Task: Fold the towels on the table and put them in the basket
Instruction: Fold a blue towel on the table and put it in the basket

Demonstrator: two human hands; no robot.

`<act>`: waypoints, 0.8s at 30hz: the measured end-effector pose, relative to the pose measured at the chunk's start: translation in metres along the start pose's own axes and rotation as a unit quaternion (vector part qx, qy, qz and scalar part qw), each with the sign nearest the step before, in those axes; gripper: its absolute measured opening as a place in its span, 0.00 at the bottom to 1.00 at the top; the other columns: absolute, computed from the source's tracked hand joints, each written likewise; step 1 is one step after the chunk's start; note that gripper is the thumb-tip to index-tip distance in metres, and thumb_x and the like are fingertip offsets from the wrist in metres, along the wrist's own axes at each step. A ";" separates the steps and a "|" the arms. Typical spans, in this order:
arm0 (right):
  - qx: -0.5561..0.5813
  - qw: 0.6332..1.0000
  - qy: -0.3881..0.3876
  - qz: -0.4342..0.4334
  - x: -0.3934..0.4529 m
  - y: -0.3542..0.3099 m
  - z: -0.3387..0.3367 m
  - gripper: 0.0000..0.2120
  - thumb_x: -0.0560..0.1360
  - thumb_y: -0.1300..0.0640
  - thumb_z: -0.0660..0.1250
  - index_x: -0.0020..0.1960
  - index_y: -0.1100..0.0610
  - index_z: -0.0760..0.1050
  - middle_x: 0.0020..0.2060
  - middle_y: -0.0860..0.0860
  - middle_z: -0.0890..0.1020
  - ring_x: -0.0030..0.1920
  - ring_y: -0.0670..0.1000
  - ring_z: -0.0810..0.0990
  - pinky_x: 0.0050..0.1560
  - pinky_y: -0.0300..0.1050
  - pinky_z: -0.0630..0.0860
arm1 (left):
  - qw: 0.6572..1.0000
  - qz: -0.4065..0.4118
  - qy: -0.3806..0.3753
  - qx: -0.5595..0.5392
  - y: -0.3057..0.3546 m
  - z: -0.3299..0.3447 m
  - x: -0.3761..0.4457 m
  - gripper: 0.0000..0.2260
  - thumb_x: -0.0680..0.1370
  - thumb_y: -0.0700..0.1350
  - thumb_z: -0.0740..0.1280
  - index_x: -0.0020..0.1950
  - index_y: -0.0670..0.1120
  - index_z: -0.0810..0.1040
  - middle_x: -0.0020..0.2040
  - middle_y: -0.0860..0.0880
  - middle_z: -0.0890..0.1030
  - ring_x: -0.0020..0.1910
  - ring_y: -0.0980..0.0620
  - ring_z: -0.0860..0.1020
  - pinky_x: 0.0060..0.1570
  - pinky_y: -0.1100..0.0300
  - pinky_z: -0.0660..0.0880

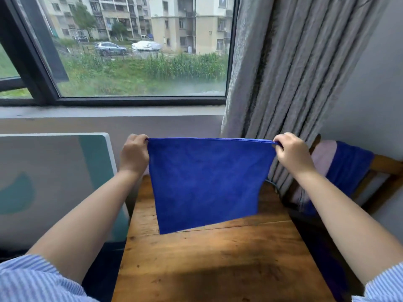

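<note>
At the far left a white-framed panel [54, 182] with teal shapes leans below the window sill; its left side runs out of view and its lower edge is lost behind the person's left forearm. I cannot make out what the panel is.

The left hand [134, 154] is raised above the far end of the wooden table [218, 258]. Its fingers are curled tight and pinch the top left corner of a blue towel [205, 182]; the fingertips are tucked behind the cloth, so only the knuckles and the back of the hand show. The striped sleeve [32, 280] is pushed up above the elbow and cut off by the bottom edge.

The blue towel hangs stretched between the two hands, its top edge pulled taut and nearly level. It looks doubled along that top edge, though the layers are hard to tell apart. The lower edge slants, the left corner dropping lower, and it hangs close over the tabletop; whether it touches the wood I cannot tell. The towel hides the far part of the table.

The right hand [291, 154] grips the top right corner, thumb and fingers closed on the hem, with a small bunch of cloth poking out beside the knuckles.

Behind it a grey curtain [294, 73] falls to the table's far right corner. Further right, a wooden chair [383, 168] carries a pale pink cloth [325, 155] and another blue cloth [349, 166] draped over it; the right forearm covers part of them. No basket shows from where I stand.
</note>
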State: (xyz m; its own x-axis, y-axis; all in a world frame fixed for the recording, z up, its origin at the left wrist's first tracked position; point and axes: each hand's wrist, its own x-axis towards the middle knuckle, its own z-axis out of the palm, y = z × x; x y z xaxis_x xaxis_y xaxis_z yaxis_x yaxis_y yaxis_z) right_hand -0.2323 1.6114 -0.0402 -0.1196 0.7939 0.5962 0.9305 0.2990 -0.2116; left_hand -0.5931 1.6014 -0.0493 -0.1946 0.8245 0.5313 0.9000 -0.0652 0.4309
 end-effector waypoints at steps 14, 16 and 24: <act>-0.079 0.945 -0.318 0.001 0.010 0.004 0.036 0.10 0.75 0.59 0.62 0.50 0.65 0.77 0.52 0.60 0.79 0.57 0.57 0.76 0.53 0.46 0.70 | 0.967 -0.010 -0.207 0.150 -0.022 0.021 0.007 0.11 0.76 0.34 0.58 0.53 0.36 0.79 0.53 0.36 0.78 0.53 0.37 0.76 0.50 0.53 0.72; -0.089 0.944 -0.316 0.004 0.019 0.003 0.046 0.08 0.75 0.57 0.63 0.47 0.62 0.76 0.53 0.60 0.79 0.56 0.58 0.76 0.52 0.47 0.71 | 0.962 -0.018 -0.214 0.170 -0.026 0.025 0.016 0.11 0.75 0.33 0.58 0.51 0.36 0.79 0.52 0.37 0.78 0.52 0.38 0.76 0.48 0.53 0.72; -0.098 0.966 -0.234 0.043 0.073 -0.002 0.078 0.09 0.77 0.61 0.59 0.50 0.66 0.73 0.52 0.62 0.77 0.53 0.61 0.76 0.47 0.49 0.71 | 0.967 -0.075 -0.165 0.180 -0.019 0.045 0.073 0.11 0.74 0.28 0.55 0.49 0.33 0.76 0.51 0.35 0.77 0.47 0.38 0.74 0.41 0.53 0.68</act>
State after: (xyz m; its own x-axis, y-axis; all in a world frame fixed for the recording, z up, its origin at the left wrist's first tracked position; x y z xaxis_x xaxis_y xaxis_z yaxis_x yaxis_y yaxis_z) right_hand -0.2700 1.7096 -0.0564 -0.1393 0.9776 0.1576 0.9862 0.1514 -0.0671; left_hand -0.6064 1.6879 -0.0517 -0.2512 0.9480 0.1952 0.9605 0.2192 0.1714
